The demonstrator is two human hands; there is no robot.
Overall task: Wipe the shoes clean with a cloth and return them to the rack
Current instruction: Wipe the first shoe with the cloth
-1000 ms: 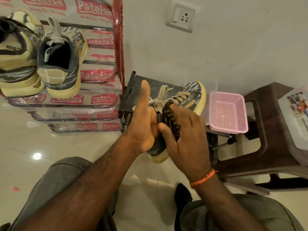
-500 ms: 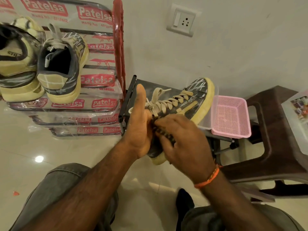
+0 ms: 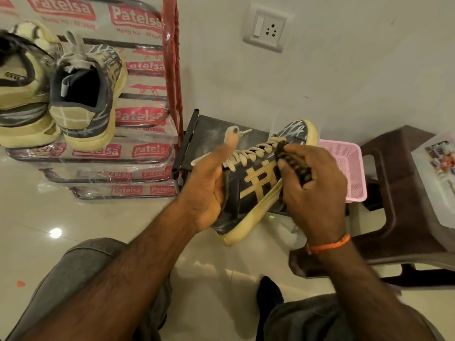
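While the rack (image 3: 170,77) carries two sneakers (image 3: 86,94) on its top shelf, the left hand (image 3: 209,183) grips a black-and-tan sneaker (image 3: 256,193) by its heel, thumb up. The right hand (image 3: 312,190), fingers curled, presses a dark cloth (image 3: 293,161) against its side. A pink basket (image 3: 344,168) sits behind.

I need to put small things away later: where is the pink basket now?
In the head view the pink basket sits right of centre, behind the right hand, beside the brown plastic stool.
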